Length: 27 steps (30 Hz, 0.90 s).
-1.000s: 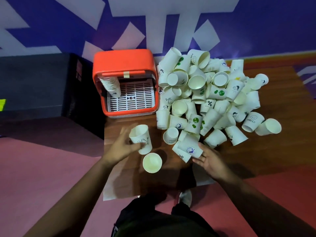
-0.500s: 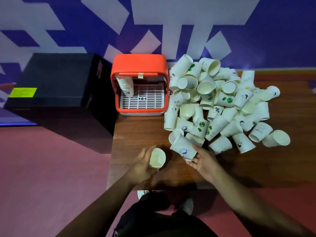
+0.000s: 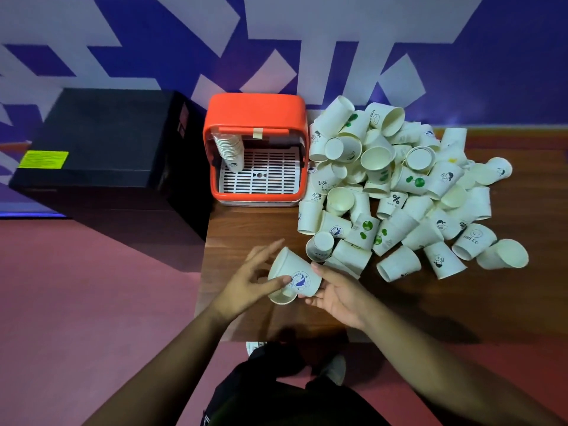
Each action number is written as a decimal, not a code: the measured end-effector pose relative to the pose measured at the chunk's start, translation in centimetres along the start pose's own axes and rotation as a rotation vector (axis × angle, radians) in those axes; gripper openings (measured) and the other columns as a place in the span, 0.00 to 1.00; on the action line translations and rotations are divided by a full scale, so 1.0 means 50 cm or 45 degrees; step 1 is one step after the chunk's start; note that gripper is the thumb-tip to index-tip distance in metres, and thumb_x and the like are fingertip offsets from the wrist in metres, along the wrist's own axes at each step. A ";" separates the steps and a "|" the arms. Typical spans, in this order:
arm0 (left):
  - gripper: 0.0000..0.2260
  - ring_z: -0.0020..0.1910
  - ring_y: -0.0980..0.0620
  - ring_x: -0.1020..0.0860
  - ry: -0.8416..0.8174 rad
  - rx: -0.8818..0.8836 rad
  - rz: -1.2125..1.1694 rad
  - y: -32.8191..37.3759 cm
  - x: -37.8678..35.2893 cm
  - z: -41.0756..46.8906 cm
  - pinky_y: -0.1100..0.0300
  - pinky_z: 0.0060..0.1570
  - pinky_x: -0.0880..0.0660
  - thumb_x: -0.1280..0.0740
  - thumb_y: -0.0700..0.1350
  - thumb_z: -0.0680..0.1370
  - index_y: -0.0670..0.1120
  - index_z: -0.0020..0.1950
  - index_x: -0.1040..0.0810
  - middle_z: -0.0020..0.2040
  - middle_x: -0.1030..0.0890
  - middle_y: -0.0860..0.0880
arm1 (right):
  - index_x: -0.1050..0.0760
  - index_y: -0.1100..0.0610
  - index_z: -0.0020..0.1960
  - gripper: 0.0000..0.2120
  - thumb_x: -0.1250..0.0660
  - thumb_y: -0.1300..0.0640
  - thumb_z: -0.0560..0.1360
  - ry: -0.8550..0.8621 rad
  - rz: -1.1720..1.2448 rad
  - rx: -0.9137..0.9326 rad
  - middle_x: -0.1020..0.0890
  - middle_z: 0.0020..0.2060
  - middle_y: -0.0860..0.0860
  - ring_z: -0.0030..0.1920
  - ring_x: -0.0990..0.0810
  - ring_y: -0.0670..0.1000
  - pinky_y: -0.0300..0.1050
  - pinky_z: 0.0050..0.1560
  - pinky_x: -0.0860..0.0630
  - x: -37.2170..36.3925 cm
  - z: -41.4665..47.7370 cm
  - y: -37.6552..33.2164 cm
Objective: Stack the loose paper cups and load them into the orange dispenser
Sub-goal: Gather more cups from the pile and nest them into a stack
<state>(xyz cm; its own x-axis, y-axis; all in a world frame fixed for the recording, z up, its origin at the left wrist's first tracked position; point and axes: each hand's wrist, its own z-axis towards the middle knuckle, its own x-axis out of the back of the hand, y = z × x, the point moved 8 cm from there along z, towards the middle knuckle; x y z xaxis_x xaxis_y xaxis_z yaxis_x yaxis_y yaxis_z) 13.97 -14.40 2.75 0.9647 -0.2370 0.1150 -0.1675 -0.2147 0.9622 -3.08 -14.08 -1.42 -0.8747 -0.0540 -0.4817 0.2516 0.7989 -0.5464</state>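
Note:
A white paper cup with a blue whale print (image 3: 296,273) lies tilted over a second cup (image 3: 282,298) near the table's front left. My right hand (image 3: 336,292) grips the whale cup from the right. My left hand (image 3: 250,282) holds the lower cup, thumb across it and the other fingers spread. The orange dispenser (image 3: 256,118) stands at the back left of the table, with a stack of cups (image 3: 230,150) hanging in its left slot above a white grille. A big heap of loose cups (image 3: 396,192) fills the table to the right of it.
A black box (image 3: 101,149) with a yellow label sits left of the dispenser, off the wooden table (image 3: 242,222). The blue and white wall runs behind. My dark trousers and shoes show below the table's front edge, on a reddish floor.
My right hand has pulled the whale cup out of the heap and brought it left onto the cup that my left hand holds. The camera has tilted and moved closer.

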 end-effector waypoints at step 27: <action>0.42 0.69 0.46 0.37 -0.325 -0.074 1.185 -0.164 -0.060 0.040 0.47 0.71 0.38 0.42 0.72 0.71 0.54 0.79 0.49 0.73 0.40 0.48 | 0.31 0.56 0.71 0.29 0.33 0.45 0.74 0.711 -1.964 0.444 0.25 0.64 0.54 0.64 0.27 0.55 0.50 0.60 0.28 0.049 0.088 -0.222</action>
<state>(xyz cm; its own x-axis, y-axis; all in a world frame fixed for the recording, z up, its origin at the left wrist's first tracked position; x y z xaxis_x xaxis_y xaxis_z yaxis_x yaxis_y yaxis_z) 12.02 -13.81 -5.99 0.3762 -0.4886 0.7872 -0.8255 0.2090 0.5243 -6.21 -25.75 0.43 -0.3849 -0.3412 0.8575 -0.9173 0.0389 -0.3963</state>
